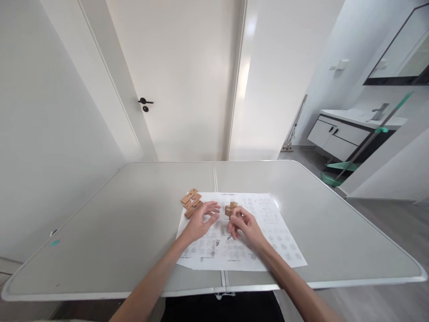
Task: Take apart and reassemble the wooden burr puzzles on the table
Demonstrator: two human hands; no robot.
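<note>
A printed instruction sheet (264, 232) lies on the grey table (134, 232). My right hand (243, 226) pinches a small part-built wooden cross puzzle (231, 208) that rests on the sheet. My left hand (203, 219) hovers just left of it with fingers spread and holds nothing. Three loose notched wooden puzzle pieces (191, 202) lie side by side at the sheet's upper left corner, just beyond my left fingertips.
A seam (214, 176) runs down the middle of the table. A white door with a black handle (145, 102) stands behind it. To the right, a bathroom holds a vanity (338, 134) and a green mop (372, 138).
</note>
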